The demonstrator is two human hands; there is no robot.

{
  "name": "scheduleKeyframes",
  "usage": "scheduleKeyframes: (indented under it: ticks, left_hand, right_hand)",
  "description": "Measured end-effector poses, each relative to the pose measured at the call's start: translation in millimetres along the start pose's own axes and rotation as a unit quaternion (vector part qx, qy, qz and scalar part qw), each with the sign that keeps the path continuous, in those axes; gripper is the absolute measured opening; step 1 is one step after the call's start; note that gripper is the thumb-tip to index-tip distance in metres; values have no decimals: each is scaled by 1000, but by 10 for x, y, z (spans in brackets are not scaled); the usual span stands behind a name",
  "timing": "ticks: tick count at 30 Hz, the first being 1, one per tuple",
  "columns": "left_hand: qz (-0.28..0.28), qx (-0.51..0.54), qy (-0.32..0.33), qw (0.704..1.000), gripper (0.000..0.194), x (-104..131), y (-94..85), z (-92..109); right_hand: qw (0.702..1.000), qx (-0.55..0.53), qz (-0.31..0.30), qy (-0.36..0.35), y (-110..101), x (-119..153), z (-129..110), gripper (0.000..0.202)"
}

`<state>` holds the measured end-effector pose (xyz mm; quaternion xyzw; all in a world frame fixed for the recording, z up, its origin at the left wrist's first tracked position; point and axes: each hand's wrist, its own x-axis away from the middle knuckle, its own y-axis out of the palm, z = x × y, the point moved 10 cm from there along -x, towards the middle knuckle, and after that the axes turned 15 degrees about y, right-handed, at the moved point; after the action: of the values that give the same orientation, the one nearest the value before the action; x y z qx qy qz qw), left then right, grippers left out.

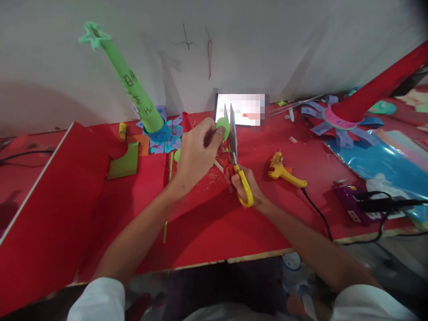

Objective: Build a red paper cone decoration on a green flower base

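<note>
The left hand (197, 149) pinches a small green disc (222, 129) beside the parted blades of the scissors (245, 189) gripped in the right hand (250, 177); any cut from here calls for fingertips kept outside the blades. The blades point towards a lit screen (242, 109), with a glue gun (284, 173) off to the right and the counter's (261, 236) front edge beneath the forearms.

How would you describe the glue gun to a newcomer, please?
On the red table, look right of the scissors in the right hand. The glue gun lying there is yellow with an orange trigger; unlike the scissors, it trails a black cord.
</note>
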<state>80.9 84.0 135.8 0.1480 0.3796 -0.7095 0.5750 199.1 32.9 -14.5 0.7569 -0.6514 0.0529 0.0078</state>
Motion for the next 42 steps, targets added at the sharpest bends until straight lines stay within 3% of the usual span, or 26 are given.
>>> scheduleKeyframes:
  ticks: [11,21,25,28,32,36,42]
  left_hand:
    - [24,12,-6,1000,37,-2,-45,-60]
    - [25,-9,35,999,35,-38,-116,17]
    - [35,-18,61,997,27,-60,-160,87]
    - [49,-26,73,996,20,-70,-208,148]
    - [91,-38,75,992,20,-44,-315,224]
    - [100,-23,88,991,17,-13,-329,308]
    - [83,-17,98,992,20,-6,-272,315]
  right_hand:
    - [999,27,28,10,-57,2,-30,69]
    - [1000,3,16,4,-28,-20,21,64]
    - [996,55,74,13,-146,-37,-81,64]
    - [973,160,163,30,-371,-80,-168,56]
    - [908,322,260,59,-656,-183,-158,42]
    - [857,430,270,88,-739,-287,-20,29]
    - [854,454,249,56,-671,-302,-14,26]
